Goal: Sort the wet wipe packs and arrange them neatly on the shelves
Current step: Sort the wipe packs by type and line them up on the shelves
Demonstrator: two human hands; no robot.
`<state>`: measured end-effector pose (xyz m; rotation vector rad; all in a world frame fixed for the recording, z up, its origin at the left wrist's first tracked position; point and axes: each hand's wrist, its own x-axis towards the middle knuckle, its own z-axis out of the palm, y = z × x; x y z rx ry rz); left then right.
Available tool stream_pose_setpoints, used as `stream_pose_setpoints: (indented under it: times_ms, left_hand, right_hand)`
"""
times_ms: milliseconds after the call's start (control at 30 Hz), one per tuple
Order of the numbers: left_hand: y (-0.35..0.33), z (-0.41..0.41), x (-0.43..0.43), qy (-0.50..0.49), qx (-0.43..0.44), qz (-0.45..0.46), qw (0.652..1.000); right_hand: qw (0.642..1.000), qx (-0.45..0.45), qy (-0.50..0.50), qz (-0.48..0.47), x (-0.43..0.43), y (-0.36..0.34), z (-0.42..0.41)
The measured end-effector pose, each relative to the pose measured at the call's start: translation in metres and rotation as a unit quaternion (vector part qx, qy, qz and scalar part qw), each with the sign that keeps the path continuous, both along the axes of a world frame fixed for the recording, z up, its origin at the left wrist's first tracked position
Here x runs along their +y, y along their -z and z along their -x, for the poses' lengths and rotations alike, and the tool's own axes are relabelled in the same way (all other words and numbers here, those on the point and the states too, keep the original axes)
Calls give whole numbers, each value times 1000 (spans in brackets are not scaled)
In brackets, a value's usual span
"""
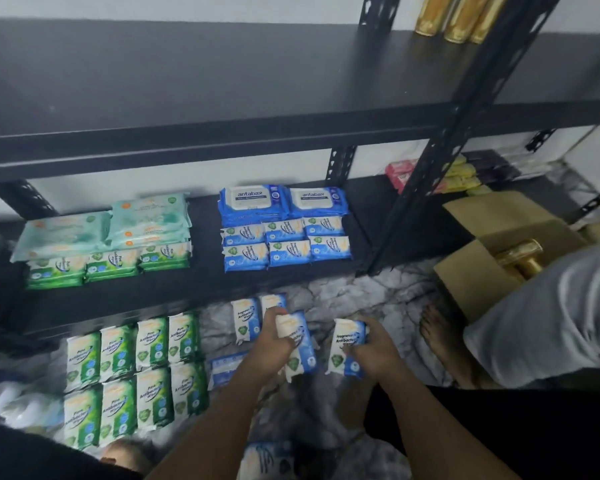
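two black shelf (201, 289) tiers show; the lower carries green packs (111, 265) at left and blue packs (284, 244) at right. floor packs (132, 372) lie in green rows. step in hand, i judge: gathering loose blue ones off the floor (378, 296); next they need lifting to the blue stack. left hand (278, 336) has its grip clamped round one blue pack (300, 355), right hand (374, 344) round a second pack (345, 344).

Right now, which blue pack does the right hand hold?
The rightmost blue pack, gripped by the right hand; the left hand grips a second pack, the rest lie loose.
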<state>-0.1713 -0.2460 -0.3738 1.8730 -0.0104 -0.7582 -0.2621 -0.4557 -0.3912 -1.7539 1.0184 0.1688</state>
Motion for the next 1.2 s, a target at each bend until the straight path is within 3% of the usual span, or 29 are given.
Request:
stream_pose_setpoints:
  times_ms: [233,467,700,867,1000,1100,1200]
  left_hand:
    - [11,-14,-21,-6,-43,-35,998]
    - [46,-52,-59,-44,-64,-59,995]
    - [105,-94,-93,-55,-99,-122,986]
    - [135,-105,-108,-36,-120,-165,978]
    - [147,-109,-110,81,-177,-275,942]
    - [140,-115,-114,237,-215,-372,871]
    - [136,-117,-115,306,-244,-385,836]
  right_hand:
    - [999,-9,22,-34,-15,-16,-21]
    - [997,11,-51,54,-41,3,-62]
    - [986,29,-139,89,-62,48,-121]
    - [989,29,-133,63,-71,95,-145]
    - [989,29,-131,64,-70,123,-157]
    - [992,10,-116,47,-73,139,-162]
    - [991,2,-115,65,-77,151,-163]
